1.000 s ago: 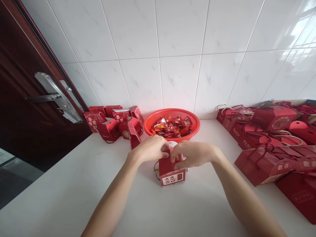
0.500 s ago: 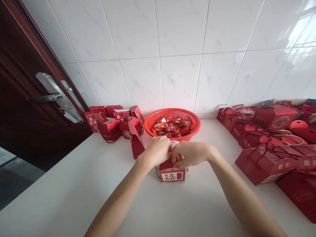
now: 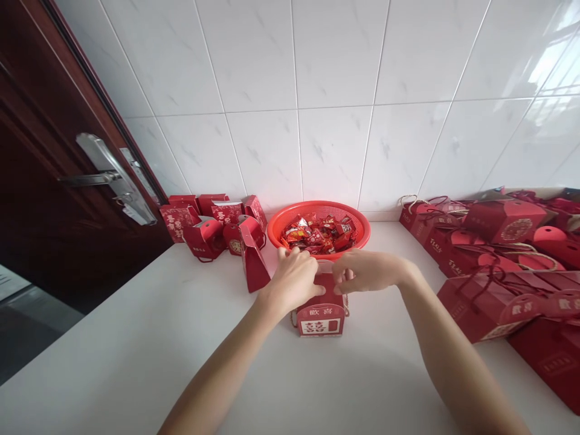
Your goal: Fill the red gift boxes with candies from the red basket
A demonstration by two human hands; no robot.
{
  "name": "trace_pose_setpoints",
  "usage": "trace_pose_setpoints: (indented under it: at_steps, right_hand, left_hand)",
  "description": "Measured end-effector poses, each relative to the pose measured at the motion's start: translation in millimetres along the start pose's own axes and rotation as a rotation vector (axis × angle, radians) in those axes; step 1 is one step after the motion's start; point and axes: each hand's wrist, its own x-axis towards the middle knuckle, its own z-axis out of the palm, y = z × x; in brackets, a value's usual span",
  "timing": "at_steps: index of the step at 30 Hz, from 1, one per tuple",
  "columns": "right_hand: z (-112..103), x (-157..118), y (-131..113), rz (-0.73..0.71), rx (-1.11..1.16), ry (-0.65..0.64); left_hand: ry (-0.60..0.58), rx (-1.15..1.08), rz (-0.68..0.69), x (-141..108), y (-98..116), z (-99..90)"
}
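A small red box (image 3: 321, 313) with a white label and twisted cord at its sides stands on the white table, in front of the candy basket. My left hand (image 3: 296, 279) is at the box's upper left, its thumb stretched over the red top and its other fingers bent. On the other side, my right hand (image 3: 362, 272) has its curled fingers at the box's upper right edge. Both hands touch or nearly touch the box; neither is wrapped round it. The far side of the box is partly hidden by the hands.
A red plastic basket (image 3: 365, 232) of wrapped candies stands against the tiled wall. Several red boxes (image 3: 206, 240) are grouped at the back left, with a tall narrow one (image 3: 254, 260) nearer. Many red boxes (image 3: 480, 302) with cords fill the right side. A brown door (image 3: 40, 151) is at left.
My hands have moved apart, baring more of the box's red top. My right hand has shifted right and up. The view has shifted slightly.
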Motion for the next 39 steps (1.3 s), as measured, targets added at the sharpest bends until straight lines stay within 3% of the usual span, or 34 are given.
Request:
trace_pose_setpoints:
  at_steps: [4,9,16,24,29,34,39]
  right_hand:
    - [-2.2,-2.1,12.5,0.195,-0.038,0.017]
    - [1.0,5.5,18.8,0.297,-0.051,-0.008]
    - [13.2,30.2,31.9,0.145,-0.043,-0.076]
    - [20.8,43.0,45.4,-0.023,0.089,-0.111]
    - [40.5,44.3,56.4,-0.096,0.223,-0.028]
    - [58.3,20.7,66.1,-0.123,0.55,0.125]
    - [72.1,-6.3,56.7,-0.147,0.981,0.245]
  left_hand:
    - [0.071,-0.024,0.092,-2.9,-4.0,-0.7]
    - [-0.023,-0.107,0.13,-4.1,-11.6,-4.0]
    - [-0.047,-0.144,0.171,2.2,-20.1,9.3]
    - [0.19,-0.606,0.376,-18.9,-46.0,37.4]
    - [0.223,-0.646,0.367,-31.0,-49.4,54.3]
    - [0.343,-0.691,0.347,-26.4,-44.0,75.3]
    - [0.416,-0.85,0.288,-19.8,-41.5,92.6]
